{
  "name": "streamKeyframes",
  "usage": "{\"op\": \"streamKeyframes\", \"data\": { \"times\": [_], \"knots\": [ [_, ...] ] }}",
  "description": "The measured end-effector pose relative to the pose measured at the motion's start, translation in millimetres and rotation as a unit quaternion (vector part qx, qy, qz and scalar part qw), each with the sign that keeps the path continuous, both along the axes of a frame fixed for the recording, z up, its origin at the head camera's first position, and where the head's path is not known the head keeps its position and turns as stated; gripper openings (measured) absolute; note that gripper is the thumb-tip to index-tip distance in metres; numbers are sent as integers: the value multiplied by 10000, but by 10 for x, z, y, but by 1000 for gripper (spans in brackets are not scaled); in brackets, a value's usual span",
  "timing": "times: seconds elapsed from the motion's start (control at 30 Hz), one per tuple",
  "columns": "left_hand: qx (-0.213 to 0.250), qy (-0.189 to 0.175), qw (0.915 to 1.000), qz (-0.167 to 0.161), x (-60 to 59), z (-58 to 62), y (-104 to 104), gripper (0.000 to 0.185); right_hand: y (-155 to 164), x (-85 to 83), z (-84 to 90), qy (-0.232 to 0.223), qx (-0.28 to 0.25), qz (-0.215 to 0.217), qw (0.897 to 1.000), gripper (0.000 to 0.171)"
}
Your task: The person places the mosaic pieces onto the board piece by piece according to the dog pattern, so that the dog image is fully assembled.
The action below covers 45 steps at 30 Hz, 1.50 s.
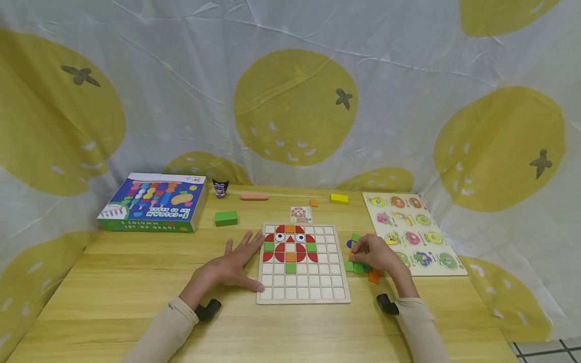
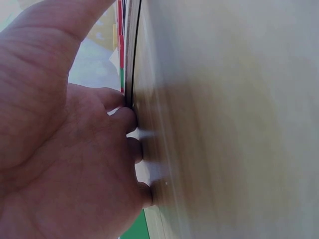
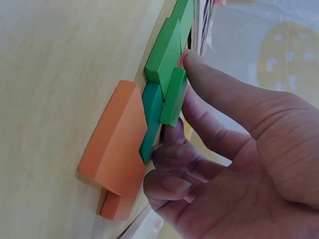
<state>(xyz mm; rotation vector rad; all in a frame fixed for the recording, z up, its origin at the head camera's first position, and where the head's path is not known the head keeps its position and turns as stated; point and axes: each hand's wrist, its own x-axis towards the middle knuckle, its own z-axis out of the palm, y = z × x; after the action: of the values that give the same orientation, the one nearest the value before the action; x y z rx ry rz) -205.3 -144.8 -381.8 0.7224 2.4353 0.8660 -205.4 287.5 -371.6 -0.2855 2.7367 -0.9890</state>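
A wooden grid board [image 1: 320,292] lies before me, its upper left part filled with red, green, orange and white tiles that make a figure with two eyes. My left hand [image 1: 231,264] is spread along the board's left edge, the thumb at its lower left corner; in the left wrist view those fingers [image 2: 130,119] reach down to the table beside the edge. To the right of the board, my right hand [image 1: 374,252] pinches an orange tile [image 3: 182,59] between thumb and index finger. Under and around it lie loose green tiles [image 3: 163,52], a teal tile [image 3: 150,119] and orange tiles [image 3: 119,134].
Behind the board lie a small pattern card [image 1: 300,214], an orange tile [image 1: 313,203] and a yellow block [image 1: 339,198]. A bead-set box [image 1: 150,204], a figurine [image 1: 220,188], a pink stick [image 1: 254,196] and a green block [image 1: 226,218] stand left; a fruit puzzle board [image 1: 436,252] lies right.
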Motion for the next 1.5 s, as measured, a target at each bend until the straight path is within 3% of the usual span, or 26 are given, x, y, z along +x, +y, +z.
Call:
{"op": "streamKeyframes", "data": {
  "times": [0.67, 1.03, 1.27, 1.5],
  "knots": [
    [-49, -16, 10000, -15, 6, 6, 6, 131, -35, 0, 10, -5, -92, 136, 9999, 24],
    [-27, 16, 10000, -21, 22, 13, -3, 131, -31, -3, 20, 611, -41, 276, 9977, 19],
    [-10, 21, 10000, 0, 25, 23, -1, 130, -15, 4, 42, 1233, 25, 74, 9923, 16],
    [-53, 38, 10000, 8, 24, -14, 7, 130, -48, 8, 37, 1411, -299, 40, 9895, 11]
  ]
}}
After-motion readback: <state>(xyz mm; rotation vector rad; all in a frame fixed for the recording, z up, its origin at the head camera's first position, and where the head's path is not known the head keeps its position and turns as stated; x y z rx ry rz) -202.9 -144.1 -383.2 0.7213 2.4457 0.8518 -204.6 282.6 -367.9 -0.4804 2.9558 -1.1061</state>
